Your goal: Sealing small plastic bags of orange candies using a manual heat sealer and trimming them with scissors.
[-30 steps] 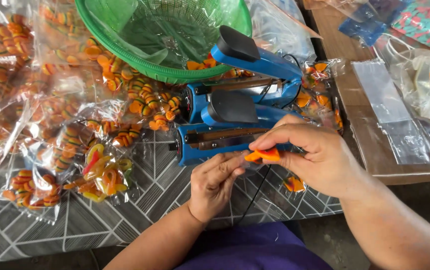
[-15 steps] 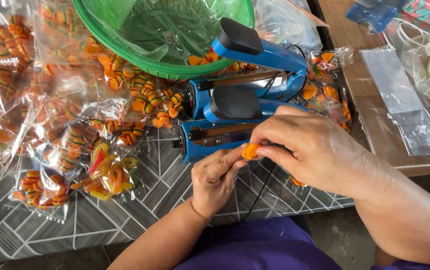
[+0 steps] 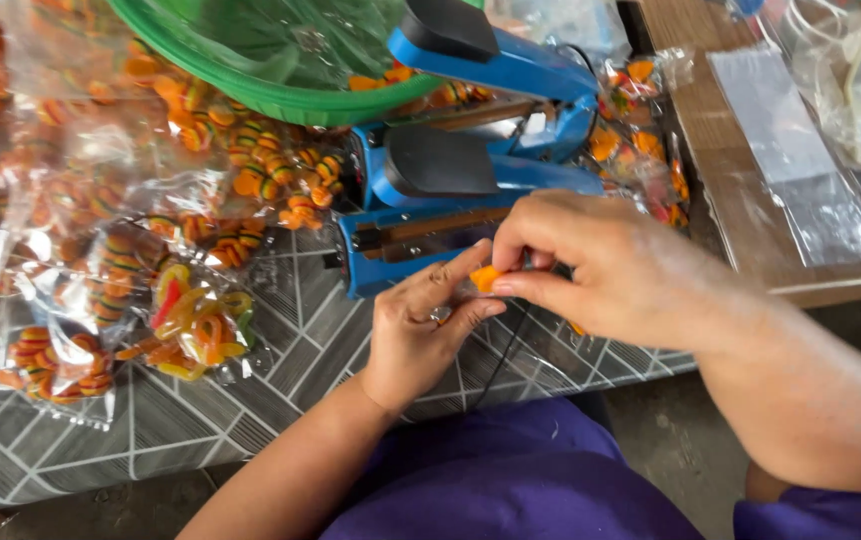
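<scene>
Orange candy piece [image 3: 484, 277] sits pinched between left hand [image 3: 420, 330] and right hand [image 3: 605, 265], both grips clamped, beside clear sealed candy packets [image 3: 190, 322] on the grey patterned table [image 3: 280, 370].

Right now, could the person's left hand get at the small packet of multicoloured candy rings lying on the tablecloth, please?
Probably yes: the packet of candy rings lies just beside the left hand with bare tablecloth between, though that hand is pinching an orange piece with the right hand.

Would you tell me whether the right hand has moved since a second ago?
Yes: the right hand moved slightly left along the blue sealer, toward the left hand.
</scene>
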